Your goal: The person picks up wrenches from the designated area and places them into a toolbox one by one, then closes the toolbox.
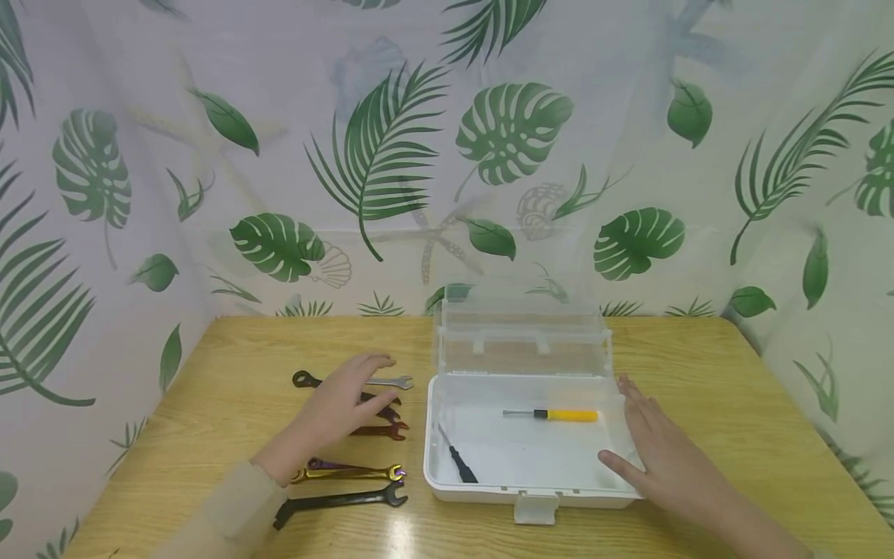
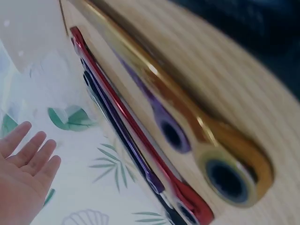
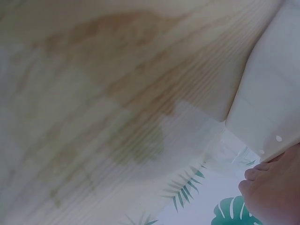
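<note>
My left hand (image 1: 334, 407) hovers over a column of wrenches on the left of the table, fingers extended and nothing in its grasp. Beneath it lie a silver wrench (image 1: 400, 382), dark ones partly hidden, and a red wrench (image 1: 391, 430). Nearer me are a gold wrench (image 1: 349, 473), overlapping a purple wrench (image 2: 171, 131), and a black wrench (image 1: 342, 501). My right hand (image 1: 663, 458) rests against the right wall of a white toolbox (image 1: 538, 491), thumb over its rim. Inside lie a yellow-handled screwdriver (image 1: 573, 416) and a black-handled screwdriver (image 1: 462, 466).
The toolbox's clear lid (image 1: 524, 349) stands raised at the back, and a white latch (image 1: 535, 508) hangs at the front. Behind the wooden table (image 1: 258, 349) hangs a leaf-patterned cloth (image 1: 412, 295).
</note>
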A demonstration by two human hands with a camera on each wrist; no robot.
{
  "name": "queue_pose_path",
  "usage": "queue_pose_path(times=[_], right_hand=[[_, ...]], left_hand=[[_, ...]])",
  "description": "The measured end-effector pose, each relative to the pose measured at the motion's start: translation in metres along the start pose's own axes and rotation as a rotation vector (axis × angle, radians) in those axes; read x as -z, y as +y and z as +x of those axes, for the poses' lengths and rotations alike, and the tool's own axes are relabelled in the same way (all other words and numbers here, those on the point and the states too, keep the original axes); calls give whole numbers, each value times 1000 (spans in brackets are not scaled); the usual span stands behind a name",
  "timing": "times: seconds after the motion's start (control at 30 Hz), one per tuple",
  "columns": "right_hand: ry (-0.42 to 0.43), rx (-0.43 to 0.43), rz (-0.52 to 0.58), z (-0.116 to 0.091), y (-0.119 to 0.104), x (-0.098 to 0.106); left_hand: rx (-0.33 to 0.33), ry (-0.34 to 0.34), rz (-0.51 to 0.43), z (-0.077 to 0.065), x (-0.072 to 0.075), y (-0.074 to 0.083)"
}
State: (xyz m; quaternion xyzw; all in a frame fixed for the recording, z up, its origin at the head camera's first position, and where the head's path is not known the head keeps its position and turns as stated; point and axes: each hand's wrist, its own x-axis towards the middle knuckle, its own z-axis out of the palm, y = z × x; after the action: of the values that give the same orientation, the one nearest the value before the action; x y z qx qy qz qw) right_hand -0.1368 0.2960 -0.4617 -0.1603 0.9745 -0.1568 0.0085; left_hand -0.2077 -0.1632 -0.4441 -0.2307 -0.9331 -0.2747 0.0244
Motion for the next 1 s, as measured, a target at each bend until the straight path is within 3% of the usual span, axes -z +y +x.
queue_pose_path(times=[0.23,0.4,1.0], right_hand=[[-4,-8,-6,0,0,0],[-8,-16,-9,1,1,-1],[20,4,-10,0,2,-2]], left_hand=[[59,56,-26,9,1,-15],[95,68,-125,15,3,-25],[164,-28,-306,32,1,-60]])
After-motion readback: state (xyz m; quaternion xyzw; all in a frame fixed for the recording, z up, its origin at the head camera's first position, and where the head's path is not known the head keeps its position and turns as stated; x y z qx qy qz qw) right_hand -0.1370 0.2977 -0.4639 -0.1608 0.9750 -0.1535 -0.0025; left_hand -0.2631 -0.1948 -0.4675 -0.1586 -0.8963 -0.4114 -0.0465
